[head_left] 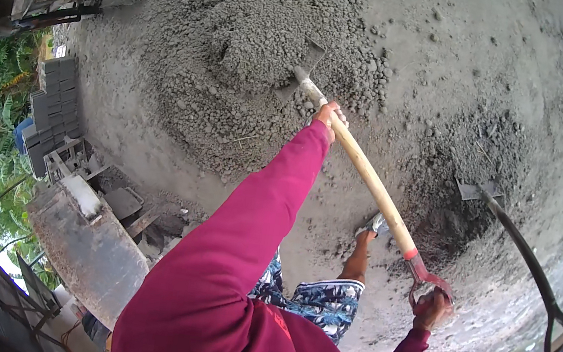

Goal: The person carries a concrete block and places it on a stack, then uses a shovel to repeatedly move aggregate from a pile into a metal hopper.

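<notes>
A shovel [372, 179] with a pale wooden shaft and a red D-shaped grip slants across the middle of the view. My left hand [330, 120] is wrapped round the shaft, not far above the blade. At the other end, my right hand [430, 308] closes on the red grip. The metal blade [312, 56] is partly sunk in a wide pile of grey, lumpy damp mix [242, 48]. Both my arms wear dark pink sleeves.
A second shovel [526, 250] with a dark shaft rests its blade on a smaller grey heap [476, 149] at the right. At left are stacked grey blocks [57, 105], a worn metal sheet [87, 249] and timber scraps. My foot [375, 224] stands between the heaps.
</notes>
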